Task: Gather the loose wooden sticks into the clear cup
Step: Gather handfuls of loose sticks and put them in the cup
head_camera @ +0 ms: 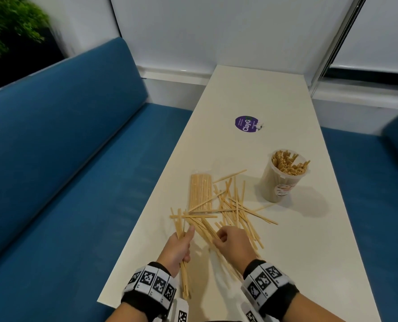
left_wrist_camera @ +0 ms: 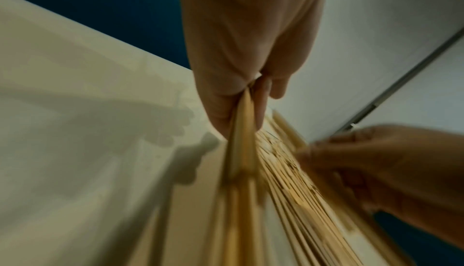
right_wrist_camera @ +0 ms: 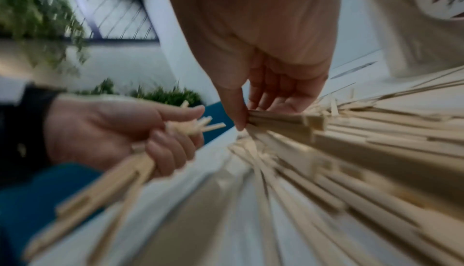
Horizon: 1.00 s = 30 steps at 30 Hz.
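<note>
Loose wooden sticks (head_camera: 230,205) lie scattered across the near half of the white table (head_camera: 263,94). The clear cup (head_camera: 284,175), packed with upright sticks, stands to their right. My left hand (head_camera: 179,247) grips a small bundle of sticks (head_camera: 184,277) near the table's left edge; the same bundle (left_wrist_camera: 241,135) shows in the left wrist view. My right hand (head_camera: 230,240) pinches several sticks (right_wrist_camera: 283,121) at the near end of the pile, thumb against curled fingers.
A clear packet of neatly aligned sticks (head_camera: 200,191) lies left of the pile. A round purple sticker (head_camera: 247,124) sits farther up the table. Blue bench seats (head_camera: 81,182) flank the table on both sides.
</note>
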Each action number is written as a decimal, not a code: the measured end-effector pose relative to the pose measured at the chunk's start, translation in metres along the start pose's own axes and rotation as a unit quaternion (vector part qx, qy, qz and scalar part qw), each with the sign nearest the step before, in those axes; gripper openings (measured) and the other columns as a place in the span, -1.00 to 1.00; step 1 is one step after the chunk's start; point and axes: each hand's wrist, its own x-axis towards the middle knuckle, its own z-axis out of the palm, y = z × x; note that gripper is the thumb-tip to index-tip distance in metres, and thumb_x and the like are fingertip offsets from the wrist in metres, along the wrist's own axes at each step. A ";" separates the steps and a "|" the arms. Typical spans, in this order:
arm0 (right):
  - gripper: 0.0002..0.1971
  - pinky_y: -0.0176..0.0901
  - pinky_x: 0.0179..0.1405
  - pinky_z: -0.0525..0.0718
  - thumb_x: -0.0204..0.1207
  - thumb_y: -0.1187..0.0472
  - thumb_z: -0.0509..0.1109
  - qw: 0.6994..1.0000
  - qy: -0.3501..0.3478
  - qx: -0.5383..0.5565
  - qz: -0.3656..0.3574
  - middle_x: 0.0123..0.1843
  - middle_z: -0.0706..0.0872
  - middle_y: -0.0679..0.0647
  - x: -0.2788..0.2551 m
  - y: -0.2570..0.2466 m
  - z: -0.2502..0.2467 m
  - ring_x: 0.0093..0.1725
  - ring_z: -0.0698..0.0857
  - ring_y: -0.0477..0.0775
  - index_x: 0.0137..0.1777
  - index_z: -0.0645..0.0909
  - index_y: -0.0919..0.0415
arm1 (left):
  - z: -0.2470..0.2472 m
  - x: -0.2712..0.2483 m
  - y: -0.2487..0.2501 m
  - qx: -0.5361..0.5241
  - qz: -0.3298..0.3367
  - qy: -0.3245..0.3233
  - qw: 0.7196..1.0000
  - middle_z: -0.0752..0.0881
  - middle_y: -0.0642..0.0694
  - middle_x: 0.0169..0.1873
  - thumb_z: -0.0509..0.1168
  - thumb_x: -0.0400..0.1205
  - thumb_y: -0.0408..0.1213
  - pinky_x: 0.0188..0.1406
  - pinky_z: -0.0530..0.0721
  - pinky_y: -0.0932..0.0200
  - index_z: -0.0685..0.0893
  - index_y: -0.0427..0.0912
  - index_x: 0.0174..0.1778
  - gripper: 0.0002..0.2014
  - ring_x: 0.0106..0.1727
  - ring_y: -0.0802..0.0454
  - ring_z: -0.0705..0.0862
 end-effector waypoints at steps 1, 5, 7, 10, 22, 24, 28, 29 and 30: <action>-0.92 -0.40 -0.30 0.52 0.49 0.19 0.40 0.999 0.011 0.031 -0.003 -0.27 0.65 -0.03 -0.001 -0.003 -0.004 -0.29 0.58 -0.10 -0.22 0.59 0.11 | 0.004 0.000 0.001 0.008 0.003 -0.011 1.000 0.25 0.00 -0.51 0.25 0.60 0.08 -0.59 0.28 0.29 0.53 -0.15 0.07 -0.65 -0.54 0.12 0.22; -0.85 -0.48 -0.40 0.50 0.43 0.24 0.44 0.988 0.018 0.149 -0.035 -0.41 0.67 -0.09 -0.009 -0.023 -0.012 -0.41 0.61 -0.23 -0.35 0.63 0.08 | 0.020 -0.005 0.008 0.018 0.024 -0.053 0.998 0.37 0.06 -0.53 0.25 0.53 0.21 -0.56 0.29 0.31 0.55 -0.11 0.02 -0.56 -0.52 0.14 0.26; -0.79 -0.50 -0.40 0.47 0.42 0.31 0.40 0.985 0.008 0.165 -0.049 -0.46 0.67 -0.13 -0.013 -0.031 -0.011 -0.46 0.62 -0.29 -0.39 0.63 0.03 | 0.027 -0.005 0.011 0.008 0.043 -0.066 0.997 0.54 0.08 -0.50 0.22 0.56 0.19 -0.54 0.43 0.30 0.60 -0.16 0.06 -0.54 -0.51 0.15 0.36; -0.90 -0.53 -0.34 0.57 0.47 0.26 0.42 0.981 -0.001 0.187 -0.059 -0.33 0.75 -0.10 -0.014 -0.035 -0.008 -0.35 0.69 -0.29 -0.17 0.78 0.13 | 0.031 -0.005 0.017 -0.036 0.045 -0.058 0.997 0.73 -0.09 -0.25 0.11 0.68 0.07 -0.22 0.68 0.11 0.62 -0.25 0.13 -0.57 -0.31 0.08 0.66; -0.46 0.00 0.38 0.39 0.59 -0.10 0.25 0.990 0.069 -0.099 0.067 0.40 0.48 0.15 0.048 0.016 -0.032 0.41 0.40 0.17 0.45 0.40 0.21 | 0.018 0.006 0.015 -0.085 -0.006 0.019 0.996 0.45 -0.07 -0.49 0.06 0.73 -0.06 -0.29 0.48 0.11 0.44 -0.21 -0.22 -0.68 -0.42 -0.01 0.51; -0.34 0.06 0.43 0.32 0.57 -0.20 0.21 0.981 0.067 -0.157 0.092 0.48 0.39 0.18 0.059 0.029 -0.035 0.48 0.32 0.20 0.52 0.27 0.24 | 0.019 0.006 0.015 -0.098 -0.006 0.011 0.995 0.45 -0.07 -0.55 0.07 0.74 -0.10 -0.32 0.50 0.10 0.43 -0.22 -0.25 -0.68 -0.47 -0.02 0.51; -0.44 0.01 0.34 0.40 0.53 -0.21 0.24 0.968 0.055 -0.230 0.079 0.35 0.50 0.14 0.064 0.045 -0.028 0.36 0.43 0.17 0.35 0.44 0.21 | 0.023 0.009 0.016 -0.090 -0.002 -0.008 0.996 0.40 -0.06 -0.55 0.06 0.75 -0.14 -0.49 0.47 0.21 0.39 -0.20 -0.31 -0.67 -0.57 0.07 0.42; -0.52 0.00 0.30 0.42 0.56 -0.16 0.24 0.966 0.057 -0.242 0.069 0.30 0.52 0.12 0.062 0.047 -0.026 0.32 0.46 0.16 0.28 0.49 0.19 | 0.023 0.011 0.016 -0.085 0.000 -0.010 0.996 0.38 -0.05 -0.54 0.07 0.74 -0.15 -0.55 0.45 0.25 0.38 -0.19 -0.31 -0.68 -0.57 0.09 0.38; -0.61 -0.02 0.25 0.44 0.59 -0.09 0.22 0.965 0.061 -0.247 0.059 0.24 0.54 0.11 0.060 0.048 -0.025 0.27 0.49 0.16 0.23 0.53 0.18 | 0.024 0.013 0.016 -0.081 -0.001 -0.011 0.997 0.36 -0.05 -0.53 0.08 0.74 -0.15 -0.59 0.42 0.29 0.37 -0.18 -0.31 -0.69 -0.58 0.11 0.36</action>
